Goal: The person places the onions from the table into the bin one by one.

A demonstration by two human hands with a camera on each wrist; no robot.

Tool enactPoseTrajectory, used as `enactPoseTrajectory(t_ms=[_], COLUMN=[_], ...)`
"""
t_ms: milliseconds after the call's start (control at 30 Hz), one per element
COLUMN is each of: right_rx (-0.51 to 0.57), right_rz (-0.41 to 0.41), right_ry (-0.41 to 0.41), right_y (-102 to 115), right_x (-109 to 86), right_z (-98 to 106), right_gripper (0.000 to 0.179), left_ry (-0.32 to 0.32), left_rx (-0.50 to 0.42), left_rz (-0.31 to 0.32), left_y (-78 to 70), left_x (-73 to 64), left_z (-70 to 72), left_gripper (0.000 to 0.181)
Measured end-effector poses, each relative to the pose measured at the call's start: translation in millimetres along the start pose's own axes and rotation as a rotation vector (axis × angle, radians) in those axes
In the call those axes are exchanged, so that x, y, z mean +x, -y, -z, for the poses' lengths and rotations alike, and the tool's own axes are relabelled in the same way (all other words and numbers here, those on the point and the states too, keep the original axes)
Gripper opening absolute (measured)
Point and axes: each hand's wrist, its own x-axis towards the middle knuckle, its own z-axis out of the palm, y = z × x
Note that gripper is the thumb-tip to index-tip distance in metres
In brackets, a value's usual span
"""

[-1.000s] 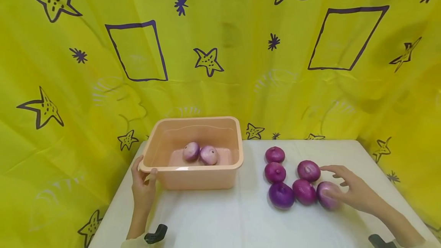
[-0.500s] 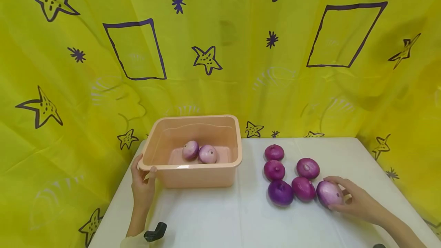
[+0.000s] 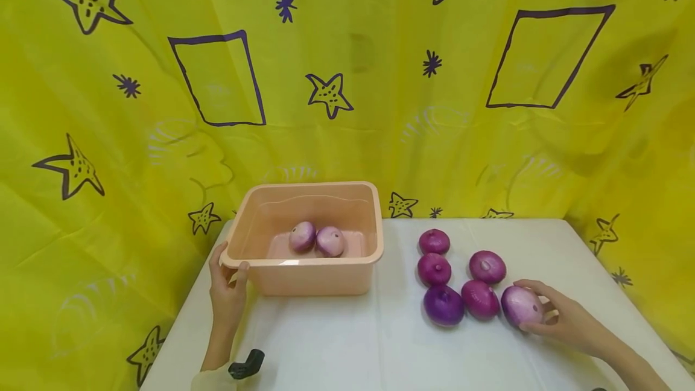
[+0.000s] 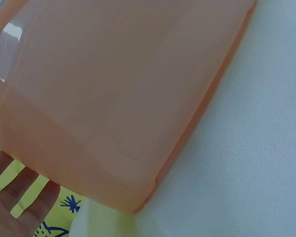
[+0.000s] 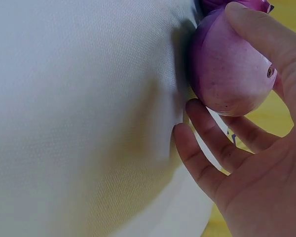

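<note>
A peach plastic tub point(image 3: 315, 279) stands at the table's left. My left hand point(image 3: 227, 297) holds its front left corner, the thumb at the front rim and the fingers around the side; the left wrist view shows the tub's wall point(image 4: 103, 98) and several fingers beside it. Two pale onions point(image 3: 330, 241) lie inside. On the right, my right hand point(image 3: 567, 321) pinches a pale purple onion point(image 3: 520, 305) between thumb and fingers. In the right wrist view the thumb lies over this onion point(image 5: 232, 64), close to the white cloth; whether it touches the cloth is unclear.
Several darker onions sit left of my right hand: a deep purple one point(image 3: 443, 305), a magenta one point(image 3: 480, 299) beside the held onion, one behind point(image 3: 487, 267), and a row running back point(image 3: 434, 269). White cloth point(image 3: 336, 343) covers the table; a yellow patterned curtain point(image 3: 369, 155) encloses it.
My right hand has come down from above the pale onion and closed its thumb and fingers around it. My left hand and the tub have stayed in place.
</note>
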Motion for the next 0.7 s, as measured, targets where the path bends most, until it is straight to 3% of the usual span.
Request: enactPoseTrajectory(t_ms=[300,533,700], right_rx=[-0.030,-0.017,-0.040], right_rz=[-0.054,0.102,0.129], right_ry=[0.050,0.025,-0.009], right_y=[1,-2,5], right_x=[4.4,14.8,27.2], right_z=[6,23,41], right_gripper=[0.073,0.074,0.076], left_ry=[0.002,0.008,0.008], left_rx=[0.009,0.010,0.007], left_rz=[0.021,0.016,0.019], left_y=[-2.0,-1.3,-3.2], left_x=[1.3,0.1,-0.6], left_z=[-0.7,-0.2,1.7], left_gripper=[0.062,0.063,0.063])
